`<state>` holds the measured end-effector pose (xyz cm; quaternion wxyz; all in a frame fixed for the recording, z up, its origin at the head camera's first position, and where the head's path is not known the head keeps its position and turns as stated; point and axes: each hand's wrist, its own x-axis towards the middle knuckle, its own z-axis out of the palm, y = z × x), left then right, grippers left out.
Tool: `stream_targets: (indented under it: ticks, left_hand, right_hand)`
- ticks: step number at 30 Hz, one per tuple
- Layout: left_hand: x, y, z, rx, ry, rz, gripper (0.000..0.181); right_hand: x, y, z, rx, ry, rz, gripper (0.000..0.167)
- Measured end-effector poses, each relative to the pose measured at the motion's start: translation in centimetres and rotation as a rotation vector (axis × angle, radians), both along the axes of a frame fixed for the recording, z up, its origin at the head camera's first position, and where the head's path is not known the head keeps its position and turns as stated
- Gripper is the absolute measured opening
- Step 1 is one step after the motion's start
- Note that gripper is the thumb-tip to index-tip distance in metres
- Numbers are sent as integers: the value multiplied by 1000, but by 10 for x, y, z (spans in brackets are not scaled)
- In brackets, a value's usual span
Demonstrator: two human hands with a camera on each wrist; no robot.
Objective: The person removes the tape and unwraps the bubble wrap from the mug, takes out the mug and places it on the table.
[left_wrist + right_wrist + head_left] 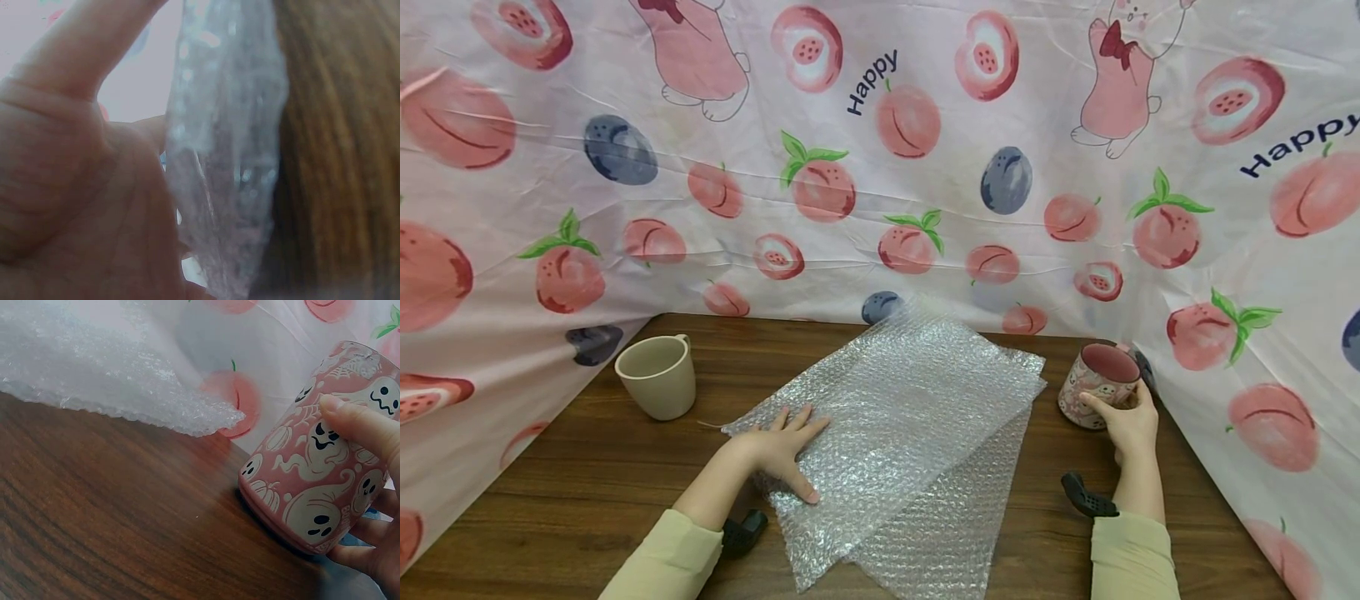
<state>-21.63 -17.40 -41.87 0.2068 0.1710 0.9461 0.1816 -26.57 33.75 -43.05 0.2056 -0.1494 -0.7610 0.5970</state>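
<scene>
Two overlapping sheets of bubble wrap [917, 417] lie on the brown table, their edges uneven. My left hand [775, 454] rests on the wrap's left side with its fingers spread straight. In the left wrist view the wrap's edge [225, 125] stands close beside the palm [81, 187]. At the right, my right hand [1135, 425] grips a pink mug [1086, 387]. Pale ghosts and pumpkins cover the mug's wall [319, 440] in the right wrist view. The thumb presses the mug's near side; the other fingers are partly hidden behind it.
A beige mug [662, 387] stands upright at the table's left, its handle toward the back. Fruit-print cloth [850, 167] hangs behind the table and along both sides. A dark object [1144, 371], mostly hidden, sits behind the pink mug. Wood-grain tabletop [527, 492] surrounds the wrap.
</scene>
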Motion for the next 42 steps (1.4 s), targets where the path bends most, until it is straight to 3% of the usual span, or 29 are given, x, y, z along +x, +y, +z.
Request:
stream_targets:
  ticks: [15, 25, 31, 37, 42]
  left_hand:
    - [-1, 0, 1, -7, 1, -4, 119]
    - [2, -2, 6, 8, 6, -21, 111]
    - [-4, -3, 4, 82, 93, -18, 88]
    - [-10, -1, 1, 53, 153, -21, 81]
    - [-20, -3, 4, 76, 220, -47, 67]
  right_hand:
    - [-2, 0, -5, 74, 33, 12, 94]
    - [-3, 4, -4, 146, 17, 75, 96]
    - [-2, 4, -3, 270, -10, 74, 97]
    - [3, 4, 3, 334, -49, 60, 107]
    - [8, 0, 18, 373, 26, -22, 107]
